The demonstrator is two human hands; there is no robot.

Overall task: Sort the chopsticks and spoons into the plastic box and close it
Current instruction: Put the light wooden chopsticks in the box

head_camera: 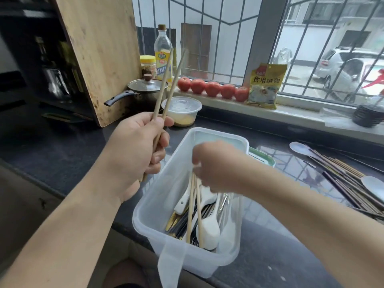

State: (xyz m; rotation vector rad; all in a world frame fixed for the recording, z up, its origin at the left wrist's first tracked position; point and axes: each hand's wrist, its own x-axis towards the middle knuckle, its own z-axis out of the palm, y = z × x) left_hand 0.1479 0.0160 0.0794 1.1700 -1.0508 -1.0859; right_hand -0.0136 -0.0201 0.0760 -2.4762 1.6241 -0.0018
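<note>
A clear plastic box (158, 196) stands open on the dark counter, holding white spoons (209, 227), dark and gold cutlery and light wooden chopsticks (197, 210). My left hand (135, 146) grips a pair of wooden chopsticks (169, 80) upright, left of the box. Over the box, my right hand (216, 165) pinches the top ends of the chopsticks standing in it; the hand is blurred. A pile of dark chopsticks (345, 179) with two pale spoons (374, 185) lies on the counter at the right. The box's lid (264, 157) shows behind the box.
A round lidded plastic tub (181, 110), a small pot (143, 90) and a leaning wooden cutting board (97, 55) stand at the back left. Tomatoes (213, 88), an oil bottle (163, 53) and a yellow packet (265, 86) line the windowsill. Stacked dark bowls (367, 116) sit far right.
</note>
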